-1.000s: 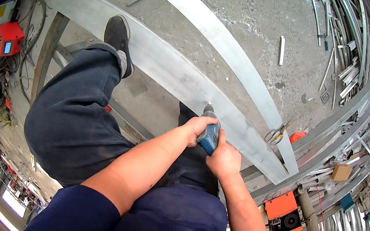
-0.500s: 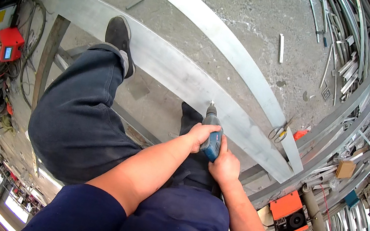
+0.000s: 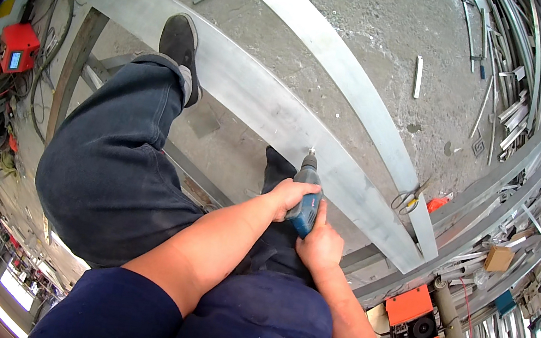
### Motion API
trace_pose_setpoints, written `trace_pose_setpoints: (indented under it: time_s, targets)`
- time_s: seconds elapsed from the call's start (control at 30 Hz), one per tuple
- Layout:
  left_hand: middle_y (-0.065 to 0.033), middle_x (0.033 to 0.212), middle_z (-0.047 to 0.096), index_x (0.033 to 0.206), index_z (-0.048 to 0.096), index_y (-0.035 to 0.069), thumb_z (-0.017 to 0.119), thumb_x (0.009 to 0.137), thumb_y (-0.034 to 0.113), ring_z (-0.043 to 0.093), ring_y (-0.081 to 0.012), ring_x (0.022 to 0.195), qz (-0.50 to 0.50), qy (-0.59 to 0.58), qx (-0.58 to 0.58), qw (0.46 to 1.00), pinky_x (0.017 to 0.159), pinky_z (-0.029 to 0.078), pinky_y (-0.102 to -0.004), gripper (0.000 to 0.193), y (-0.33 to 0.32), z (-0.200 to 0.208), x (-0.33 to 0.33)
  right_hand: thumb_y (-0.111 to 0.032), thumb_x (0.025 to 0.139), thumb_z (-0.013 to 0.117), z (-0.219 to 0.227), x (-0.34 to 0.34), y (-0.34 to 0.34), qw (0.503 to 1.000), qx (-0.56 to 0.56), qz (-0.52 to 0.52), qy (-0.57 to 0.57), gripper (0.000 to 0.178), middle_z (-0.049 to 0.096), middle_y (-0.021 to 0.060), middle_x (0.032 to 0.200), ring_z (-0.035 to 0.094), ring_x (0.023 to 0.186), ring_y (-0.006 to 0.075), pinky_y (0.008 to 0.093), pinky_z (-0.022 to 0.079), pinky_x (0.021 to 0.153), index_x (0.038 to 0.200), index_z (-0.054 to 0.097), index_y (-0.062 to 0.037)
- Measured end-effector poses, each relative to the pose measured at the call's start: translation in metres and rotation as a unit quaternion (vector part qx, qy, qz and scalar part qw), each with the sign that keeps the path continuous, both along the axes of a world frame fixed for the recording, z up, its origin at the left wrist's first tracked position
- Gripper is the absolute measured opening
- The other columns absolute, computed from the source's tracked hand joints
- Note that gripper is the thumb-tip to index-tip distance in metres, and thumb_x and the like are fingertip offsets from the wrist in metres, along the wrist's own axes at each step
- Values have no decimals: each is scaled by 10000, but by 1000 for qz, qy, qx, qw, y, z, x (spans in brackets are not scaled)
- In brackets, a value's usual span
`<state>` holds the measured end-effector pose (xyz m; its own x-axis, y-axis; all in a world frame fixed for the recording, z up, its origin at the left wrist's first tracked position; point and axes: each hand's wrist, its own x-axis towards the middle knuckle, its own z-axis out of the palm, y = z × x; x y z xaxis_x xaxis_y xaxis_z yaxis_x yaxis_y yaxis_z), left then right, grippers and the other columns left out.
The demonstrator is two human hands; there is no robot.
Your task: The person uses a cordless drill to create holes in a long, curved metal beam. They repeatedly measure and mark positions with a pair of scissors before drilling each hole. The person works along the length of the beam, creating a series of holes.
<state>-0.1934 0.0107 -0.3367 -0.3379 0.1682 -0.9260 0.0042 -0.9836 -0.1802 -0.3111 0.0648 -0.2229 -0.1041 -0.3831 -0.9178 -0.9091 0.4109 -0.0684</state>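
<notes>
A blue power drill (image 3: pixel 305 207) is held in both my hands, its chuck pointing away from me. The bit meets the face of a long silvery metal bar (image 3: pixel 263 107) that runs slantwise from the upper left to the right. My left hand (image 3: pixel 293 197) wraps the drill's body from the left side. Behind it, my right hand (image 3: pixel 321 248) closes round the grip, which is mostly hidden. My left shoe (image 3: pixel 180 39) rests on the same bar. Scissors (image 3: pixel 409 200) with a yellow part lie on a second metal bar (image 3: pixel 345 63) beyond.
Grey steel beams (image 3: pixel 81 58) support the bars. A red machine with a small screen (image 3: pixel 18 48) stands at left among cables. On the right lie heaped metal profiles (image 3: pixel 535 84), an orange box-shaped machine (image 3: pixel 408 305) and a small cardboard box (image 3: pixel 498 259).
The view has shifted slightly. Both hands stay on the drill, and its bit remains against the bar. The rear of the drill and my right hand sit slightly farther left.
</notes>
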Motion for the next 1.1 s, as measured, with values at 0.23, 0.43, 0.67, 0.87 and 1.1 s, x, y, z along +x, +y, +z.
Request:
trace_pose_setpoints:
  time_s: [0.23, 0.43, 0.67, 0.87, 1.1]
  targets:
    - [-111, 1053, 691, 1179, 627, 10, 707, 972, 315, 714, -253, 916, 11, 51, 49, 997, 826, 611, -436, 377, -7, -6, 12, -230, 744, 794, -3, 8, 1, 999, -32, -7, -13, 1052, 730, 194, 988, 742, 842, 370, 478, 597, 768, 1609, 243, -1]
    - [-111, 1031, 703, 1154, 638, 35, 697, 970, 351, 714, -268, 913, 54, 41, 75, 995, 854, 594, -459, 370, -2, -7, -4, -186, 719, 804, 11, -11, -17, 998, -50, 1, -23, 1005, 727, 214, 966, 742, 848, 382, 480, 598, 780, 1578, 319, 5]
    - [-149, 1047, 690, 1147, 636, -64, 754, 920, 285, 711, -257, 926, 9, -50, -4, 999, 796, 585, -425, 433, 3, 36, -46, -123, 678, 746, 33, -48, 2, 998, -44, -46, -17, 991, 728, 226, 1003, 714, 882, 440, 521, 575, 802, 1583, 344, -82]
    - [-155, 1064, 689, 1177, 629, -94, 758, 913, 296, 708, -262, 938, 47, -56, -12, 997, 814, 575, -423, 488, 2, 24, -38, -149, 668, 793, 13, -53, -1, 995, -85, -19, -50, 1030, 729, 203, 1012, 719, 869, 423, 513, 583, 787, 1589, 338, -76]
    - [-152, 1085, 680, 1189, 618, -90, 763, 911, 309, 700, -257, 942, 53, -52, -22, 997, 837, 568, -424, 507, -4, 21, -31, -143, 676, 785, 7, -46, -9, 996, -76, -6, -44, 1009, 730, 213, 1005, 720, 881, 421, 516, 583, 795, 1582, 347, -67]
